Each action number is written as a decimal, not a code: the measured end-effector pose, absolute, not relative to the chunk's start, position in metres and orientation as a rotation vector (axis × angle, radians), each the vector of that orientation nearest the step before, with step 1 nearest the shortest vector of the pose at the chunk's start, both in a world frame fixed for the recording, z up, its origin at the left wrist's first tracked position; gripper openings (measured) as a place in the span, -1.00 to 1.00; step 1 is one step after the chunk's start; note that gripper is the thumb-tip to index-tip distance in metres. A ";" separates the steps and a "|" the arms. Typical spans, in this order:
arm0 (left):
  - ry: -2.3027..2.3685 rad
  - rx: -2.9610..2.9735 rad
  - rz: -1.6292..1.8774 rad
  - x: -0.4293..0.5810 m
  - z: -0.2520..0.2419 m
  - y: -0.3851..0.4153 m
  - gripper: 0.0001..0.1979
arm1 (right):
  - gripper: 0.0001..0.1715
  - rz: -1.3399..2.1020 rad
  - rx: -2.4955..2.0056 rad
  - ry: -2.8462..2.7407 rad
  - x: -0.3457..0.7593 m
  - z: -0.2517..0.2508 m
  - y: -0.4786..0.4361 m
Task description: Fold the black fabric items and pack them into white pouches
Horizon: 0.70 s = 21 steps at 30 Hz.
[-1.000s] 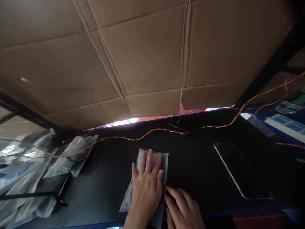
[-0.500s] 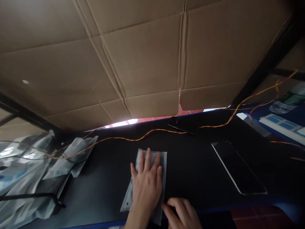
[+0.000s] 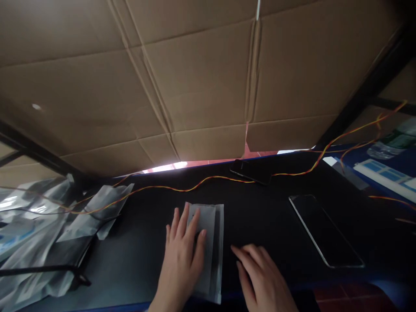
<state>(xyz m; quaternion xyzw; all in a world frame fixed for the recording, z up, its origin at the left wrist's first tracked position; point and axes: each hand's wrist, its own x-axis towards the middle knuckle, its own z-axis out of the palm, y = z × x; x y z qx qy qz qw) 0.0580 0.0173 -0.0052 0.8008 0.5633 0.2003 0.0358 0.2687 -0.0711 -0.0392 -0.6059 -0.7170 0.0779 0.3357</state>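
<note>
A frosted plastic pouch [image 3: 211, 251] lies flat on the black table [image 3: 139, 255], near its front edge. My left hand [image 3: 183, 249] rests on the left part of the pouch with its fingers spread, hiding that side of it. To the right of the pouch, apart from it, my right hand [image 3: 260, 271] is over the table with its fingers loosely bent and thumb apart, holding nothing. Farther right lies a dark-screened phone [image 3: 326, 229] with a pale edge. A second dark phone [image 3: 250, 171] sits at the back of the table.
Several plastic bags [image 3: 42, 242] are piled at the left. A red and yellow twisted wire [image 3: 169, 188] crosses the table. Cardboard [image 3: 201, 86] stands behind. At the right are a bottle [image 3: 390, 143] and a white-and-blue box [image 3: 386, 175].
My left hand has shifted left across the pouch, and the pouch now lies straighter. My right hand has moved up and right, away from the pouch's lower edge.
</note>
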 end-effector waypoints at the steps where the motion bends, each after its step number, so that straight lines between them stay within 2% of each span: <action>1: 1.714 2.451 0.622 0.052 -0.008 0.014 -0.42 | -0.54 0.196 -1.605 -1.880 0.270 -0.036 -0.065; 4: 1.645 2.492 0.613 0.044 -0.017 0.002 -0.34 | -0.54 0.217 -1.615 -1.899 0.264 -0.030 -0.049; 7: 1.560 2.565 0.663 0.048 -0.022 -0.011 -0.30 | -0.39 0.216 -1.578 -1.846 0.250 -0.024 -0.038; 10: 1.522 2.596 0.657 0.053 -0.022 -0.019 -0.27 | -0.42 0.428 -1.469 -1.831 0.247 -0.012 -0.028; 13: 1.538 2.596 0.659 0.053 -0.020 -0.019 -0.25 | -0.35 0.649 -1.411 -1.782 0.254 -0.005 -0.021; 15: 1.520 2.620 0.660 0.052 -0.019 -0.017 -0.25 | -0.34 0.652 -1.472 -1.738 0.256 -0.008 -0.019; 19: 1.465 2.657 0.600 0.050 -0.017 -0.014 -0.25 | -0.07 0.525 -1.557 -1.740 0.242 -0.021 -0.016; 21: 1.480 2.656 0.580 0.047 -0.018 -0.013 -0.23 | -0.05 0.506 -1.522 -1.728 0.231 -0.022 -0.014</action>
